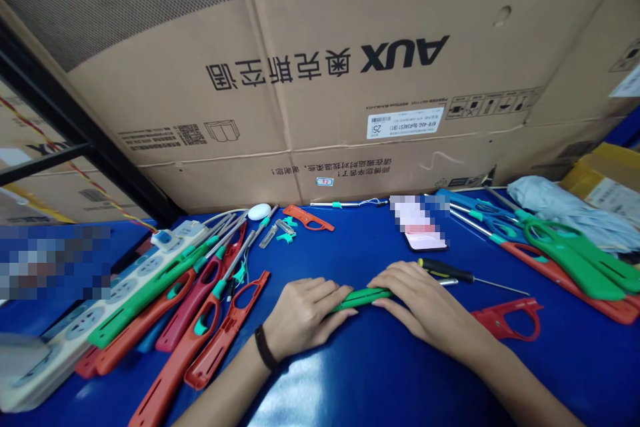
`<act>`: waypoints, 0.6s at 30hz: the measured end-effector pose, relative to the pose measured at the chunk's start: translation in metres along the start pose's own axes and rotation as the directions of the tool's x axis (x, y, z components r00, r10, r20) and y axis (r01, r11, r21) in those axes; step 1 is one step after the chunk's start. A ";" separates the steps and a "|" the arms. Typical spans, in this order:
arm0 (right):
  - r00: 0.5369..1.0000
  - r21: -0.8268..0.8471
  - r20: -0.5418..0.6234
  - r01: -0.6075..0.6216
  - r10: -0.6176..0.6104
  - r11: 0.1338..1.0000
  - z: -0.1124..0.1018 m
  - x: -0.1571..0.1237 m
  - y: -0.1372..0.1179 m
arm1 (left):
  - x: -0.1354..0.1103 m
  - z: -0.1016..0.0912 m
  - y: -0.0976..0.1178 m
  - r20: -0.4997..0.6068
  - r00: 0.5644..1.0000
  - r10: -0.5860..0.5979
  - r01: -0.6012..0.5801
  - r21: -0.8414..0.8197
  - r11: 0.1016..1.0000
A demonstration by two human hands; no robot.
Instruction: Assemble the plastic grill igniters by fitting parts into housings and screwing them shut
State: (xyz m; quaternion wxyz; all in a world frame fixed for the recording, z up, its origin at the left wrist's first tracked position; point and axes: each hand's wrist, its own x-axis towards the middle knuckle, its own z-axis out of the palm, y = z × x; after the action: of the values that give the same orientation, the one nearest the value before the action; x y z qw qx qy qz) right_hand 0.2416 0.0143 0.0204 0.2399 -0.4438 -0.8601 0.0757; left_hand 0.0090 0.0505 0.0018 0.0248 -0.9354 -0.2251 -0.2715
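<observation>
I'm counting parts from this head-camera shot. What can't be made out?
Head view:
- Ends of the green lighter handle: covered by the left hand and right hand.
- Flat item near the top: mostly pixelated.
- Red lighter handle: cut off by the right edge.
- Power strip: one end partly under a grey object.

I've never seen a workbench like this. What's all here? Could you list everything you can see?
Cardboard carton: one, tan, printed AUX, behind the table.
Table: one, blue, under everything.
Power strip: one, white, far left.
Long lighters: several, red and green, piled left and right.
Red lighter shell: one, red, right of the hands.
Screwdriver: one, black and yellow handle, above the right hand.
Plastic bag: one, grey, far right.
Green lighter body: one, green, between the hands.
Wristband: one, black, left wrist.
Left hand: one, on the body's left end.
Right hand: one, on its right end.
</observation>
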 end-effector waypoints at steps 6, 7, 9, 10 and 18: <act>0.999 0.000 -0.008 0.048 -0.048 0.999 0.002 -0.003 -0.001 | 0.001 -0.002 0.002 -0.007 1.000 -0.010 0.009 -0.034 0.999; 0.998 0.000 -0.018 0.057 -0.057 0.998 0.003 -0.004 -0.001 | 0.001 -0.003 0.002 -0.012 1.000 -0.010 0.010 -0.035 0.999; 0.997 -0.001 -0.040 0.072 -0.072 0.997 0.003 -0.005 -0.003 | 0.001 -0.004 0.002 -0.015 1.000 -0.011 0.010 -0.032 0.999; 0.996 -0.002 -0.047 0.078 -0.078 0.997 0.003 -0.005 -0.003 | 0.002 -0.005 0.002 -0.014 1.000 -0.010 0.010 -0.032 0.999; 0.993 -0.026 -0.109 0.049 -0.051 0.998 -0.004 -0.003 0.002 | 0.002 -0.004 0.001 -0.093 0.996 -0.010 0.015 0.044 0.999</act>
State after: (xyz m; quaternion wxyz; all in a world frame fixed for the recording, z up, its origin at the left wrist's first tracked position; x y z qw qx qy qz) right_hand 0.2466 0.0130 0.0224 0.2836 -0.4283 -0.8572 0.0353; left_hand 0.0088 0.0496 0.0060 0.0547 -0.9196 -0.2356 -0.3097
